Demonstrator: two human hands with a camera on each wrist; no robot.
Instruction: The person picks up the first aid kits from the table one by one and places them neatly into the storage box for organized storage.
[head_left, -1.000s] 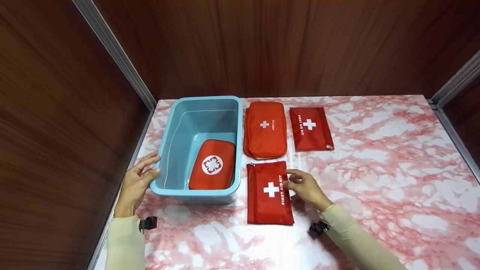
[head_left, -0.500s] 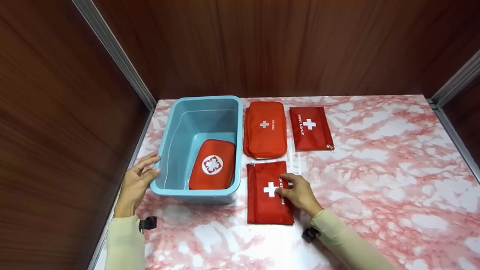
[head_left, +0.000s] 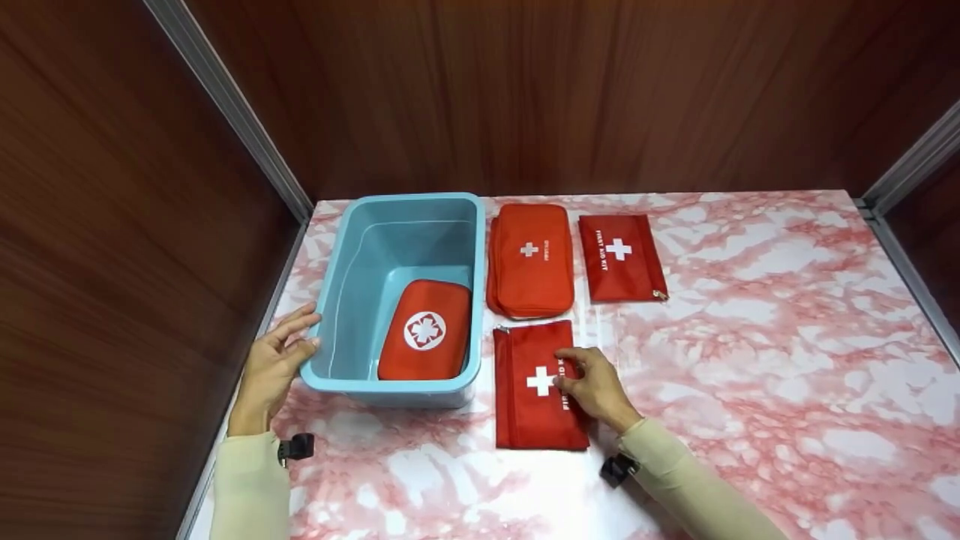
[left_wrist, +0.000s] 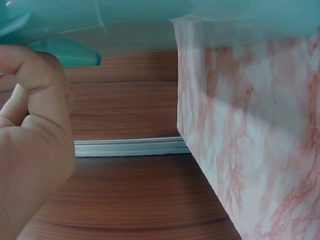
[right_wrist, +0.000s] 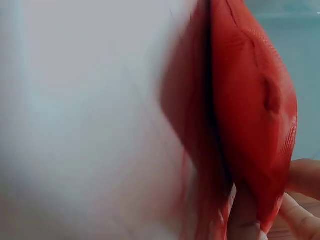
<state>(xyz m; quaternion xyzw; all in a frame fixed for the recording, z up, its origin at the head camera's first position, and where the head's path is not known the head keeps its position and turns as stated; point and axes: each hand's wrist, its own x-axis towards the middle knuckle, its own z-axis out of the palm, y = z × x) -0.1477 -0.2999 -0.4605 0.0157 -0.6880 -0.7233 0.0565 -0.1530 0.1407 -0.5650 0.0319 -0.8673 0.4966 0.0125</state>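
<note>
On the left, my left hand (head_left: 274,367) grips the left rim of a blue plastic bin (head_left: 397,385), fingers and thumb at its edge. Its curled fingers (left_wrist: 42,80) show up close under the rim in the left wrist view. My right hand (head_left: 600,390) pinches the right edge of a flat red first aid pouch (head_left: 525,420) with a white cross and a zipper. In the right wrist view that pouch (right_wrist: 255,100) has fingers on both faces, and its edge stands off the table. Inside the bin lies a red hard-shell first aid case (head_left: 424,360).
Behind the gripped pouch lies a thicker orange-red first aid bag (head_left: 532,281), close beside the bin. Farther right is a smaller red first aid pouch (head_left: 622,274). The pink marbled table (head_left: 750,375) is bounded by brown wood-grain panels (head_left: 525,97) at the back and sides.
My right hand has moved left from beside the pouch onto its right edge and taken hold. The pouch has shifted very slightly. My left hand stays at the bin's rim.
</note>
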